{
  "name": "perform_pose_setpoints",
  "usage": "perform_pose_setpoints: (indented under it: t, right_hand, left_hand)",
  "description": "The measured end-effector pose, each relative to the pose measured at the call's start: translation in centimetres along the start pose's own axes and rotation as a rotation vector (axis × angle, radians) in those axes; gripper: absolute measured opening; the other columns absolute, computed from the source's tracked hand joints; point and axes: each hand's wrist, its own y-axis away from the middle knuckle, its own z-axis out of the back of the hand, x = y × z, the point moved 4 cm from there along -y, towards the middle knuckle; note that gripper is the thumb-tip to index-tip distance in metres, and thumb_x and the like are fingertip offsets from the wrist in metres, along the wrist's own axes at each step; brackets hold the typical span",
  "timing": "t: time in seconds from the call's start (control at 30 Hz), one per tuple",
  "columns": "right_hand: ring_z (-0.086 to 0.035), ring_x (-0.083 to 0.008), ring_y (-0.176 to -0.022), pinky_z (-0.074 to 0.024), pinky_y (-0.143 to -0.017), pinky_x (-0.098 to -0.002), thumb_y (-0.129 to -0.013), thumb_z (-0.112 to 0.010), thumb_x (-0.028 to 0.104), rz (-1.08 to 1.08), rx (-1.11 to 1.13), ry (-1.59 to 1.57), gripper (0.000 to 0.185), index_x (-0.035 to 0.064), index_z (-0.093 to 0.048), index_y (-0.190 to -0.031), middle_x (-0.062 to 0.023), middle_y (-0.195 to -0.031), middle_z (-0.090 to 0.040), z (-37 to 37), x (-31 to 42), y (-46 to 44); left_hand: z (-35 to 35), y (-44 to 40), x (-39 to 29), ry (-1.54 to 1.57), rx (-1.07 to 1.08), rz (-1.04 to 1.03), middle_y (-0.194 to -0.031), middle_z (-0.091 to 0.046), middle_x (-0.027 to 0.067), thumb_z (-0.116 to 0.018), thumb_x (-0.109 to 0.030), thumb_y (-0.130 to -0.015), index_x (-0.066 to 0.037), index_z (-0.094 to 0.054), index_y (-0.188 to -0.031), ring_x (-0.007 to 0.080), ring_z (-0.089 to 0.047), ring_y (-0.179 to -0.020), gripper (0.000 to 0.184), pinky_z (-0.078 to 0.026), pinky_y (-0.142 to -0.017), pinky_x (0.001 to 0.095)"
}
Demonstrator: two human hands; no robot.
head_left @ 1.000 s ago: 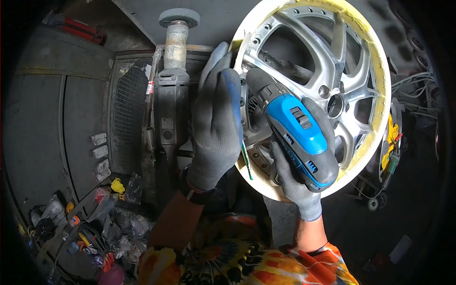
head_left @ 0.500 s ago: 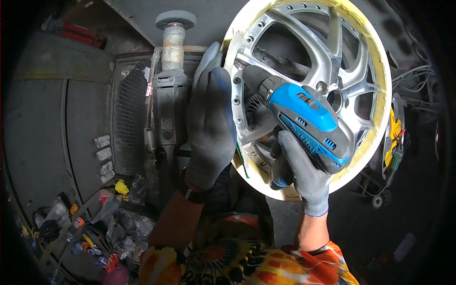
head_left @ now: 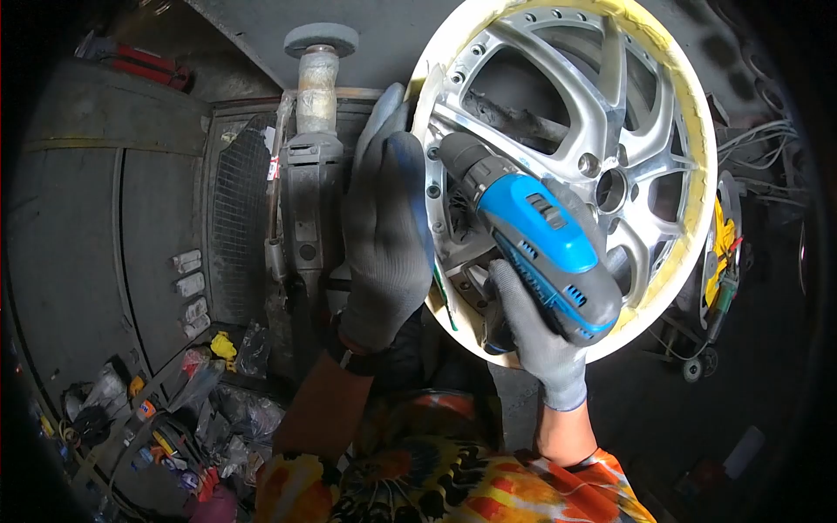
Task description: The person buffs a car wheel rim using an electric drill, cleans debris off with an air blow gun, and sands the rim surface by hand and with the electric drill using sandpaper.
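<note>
My right hand (head_left: 540, 336), in a grey knitted glove, is wrapped round the handle of a blue and black cordless drill (head_left: 540, 222). The drill's chuck points up and left, over bolt holes near the left edge of a silver alloy wheel (head_left: 575, 122). Any bit at its tip is hidden. Yellowish masking tape (head_left: 704, 166) covers the wheel's outer lip. My left hand (head_left: 388, 227), gloved in grey too, holds the wheel's left edge, with its fingers pointing upward along the lip. Its palm side is out of sight.
A machine with a round grey disc (head_left: 321, 37) on a wrapped shaft stands left of the wheel. Plastic bags and other clutter (head_left: 235, 418) lie at lower left. On the right are cables (head_left: 758, 144) and a green-handled tool (head_left: 722, 312).
My right hand has shifted the drill left and slightly down, so its chuck sits closer to the wheel's left lip. My left hand and the wheel have barely moved.
</note>
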Motion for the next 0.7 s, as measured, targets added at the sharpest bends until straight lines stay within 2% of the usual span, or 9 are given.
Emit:
perform_pose_setpoints:
  t: [0.07, 0.17, 0.23, 0.33, 0.47, 0.53, 0.57, 0.63, 0.7]
  right_hand:
    - [-0.075, -0.024, -0.106, -0.0589, -0.095, -0.037, -0.086, -0.084, 0.001, -0.013, 0.047, -0.014, 0.049, -0.0017, -0.067, -0.133, -0.0142, -0.119, -0.075, 0.1, -0.1, -0.5]
    - [-0.076, -0.0235, -0.102, -0.0602, -0.089, -0.035, -0.086, -0.083, 0.0, 0.158, 0.064, 0.04, 0.04, 0.0001, -0.073, -0.125, -0.0127, -0.117, -0.077, -0.2, 0.1, -0.2]
    - [-0.076, -0.023, -0.101, -0.0603, -0.087, -0.0344, -0.086, -0.083, 0.0, 0.133, 0.056, 0.001, 0.037, 0.0012, -0.075, -0.122, -0.0116, -0.114, -0.077, -0.1, -0.3, -0.2]
    - [-0.076, -0.02, -0.1, -0.061, -0.09, -0.0341, -0.096, -0.076, 0.0, 0.096, 0.135, 0.012, 0.03, 0.002, -0.076, -0.126, -0.0122, -0.116, -0.078, 0.2, 0.3, -0.2]
    - [-0.077, -0.0226, -0.102, -0.0612, -0.092, -0.0352, -0.093, -0.078, -0.001, 0.17, 0.02, 0.185, 0.033, 0.0021, -0.076, -0.125, -0.0139, -0.116, -0.078, -0.1, -0.1, -0.3]
    - [-0.077, -0.0229, -0.101, -0.0613, -0.091, -0.0353, -0.092, -0.079, -0.001, 0.223, 0.023, 0.229, 0.033, 0.002, -0.076, -0.125, -0.0141, -0.116, -0.078, -0.2, -0.2, -0.1]
    - [-0.077, -0.0231, -0.101, -0.0614, -0.091, -0.0353, -0.092, -0.079, -0.001, 0.236, 0.025, 0.246, 0.033, 0.0019, -0.076, -0.125, -0.0142, -0.115, -0.078, -0.2, -0.2, 0.0]
    - [-0.077, -0.0234, -0.101, -0.0614, -0.091, -0.0354, -0.091, -0.08, -0.001, 0.238, 0.019, 0.257, 0.034, 0.0018, -0.075, -0.124, -0.0143, -0.115, -0.078, -0.2, -0.2, 0.1]
    - [-0.077, -0.0237, -0.101, -0.0615, -0.091, -0.0354, -0.09, -0.081, -0.001, 0.247, 0.014, 0.27, 0.034, 0.0016, -0.075, -0.124, -0.0145, -0.115, -0.078, -0.1, -0.2, 0.2]
  left_hand:
    - [-0.1, 0.0, -0.1, -0.108, 0.019, -0.026, -0.155, -0.055, 0.0177, -0.066, -0.002, -0.098, 0.007, -0.05, -0.154, 0.0334, -0.056, -0.137, 0.059, -0.044, -0.117, 0.0396]
    - [-2.0, 0.0, 0.9, 0.196, -0.079, 0.019, -0.155, -0.056, 0.0178, -0.065, 0.0, -0.1, 0.007, -0.05, -0.154, 0.0322, -0.055, -0.14, 0.057, -0.043, -0.12, 0.0394]
    - [-4.1, 0.9, 1.2, 0.064, -0.342, -0.117, -0.156, -0.056, 0.0172, -0.062, 0.002, -0.102, 0.005, -0.05, -0.154, 0.0315, -0.054, -0.142, 0.053, -0.042, -0.123, 0.0399]
    - [-0.3, -0.7, -0.2, -0.013, -0.17, -0.043, -0.155, -0.055, 0.0182, -0.059, 0.003, -0.105, 0.005, -0.05, -0.153, 0.0321, -0.054, -0.143, 0.05, -0.044, -0.123, 0.0399]
    - [-3.0, 0.1, 0.5, 0.1, -0.164, -0.011, -0.154, -0.055, 0.0219, -0.057, 0.003, -0.106, 0.008, -0.049, -0.152, 0.0331, -0.054, -0.143, 0.047, -0.046, -0.121, 0.0397]
    - [-7.9, 2.1, 2.4, 1.551, -0.373, 0.288, -0.154, -0.053, 0.0245, -0.056, 0.004, -0.107, 0.009, -0.049, -0.151, 0.0327, -0.054, -0.143, 0.045, -0.047, -0.12, 0.0403]
    - [-6.2, 1.4, 2.5, 1.55, -0.375, 0.289, -0.154, -0.053, 0.0245, -0.056, 0.004, -0.107, 0.009, -0.049, -0.151, 0.0327, -0.054, -0.143, 0.045, -0.047, -0.12, 0.0403]
    - [-0.2, -1.6, 0.6, 0.451, -0.182, -0.03, -0.156, -0.052, 0.0244, -0.055, 0.005, -0.107, 0.008, -0.046, -0.154, 0.0316, -0.052, -0.145, 0.048, -0.046, -0.121, 0.0409]
    - [0.4, -1.9, 0.3, 0.371, -0.147, -0.031, -0.158, -0.05, 0.0243, -0.054, 0.006, -0.107, 0.007, -0.044, -0.155, 0.0316, -0.051, -0.146, 0.049, -0.045, -0.122, 0.0411]
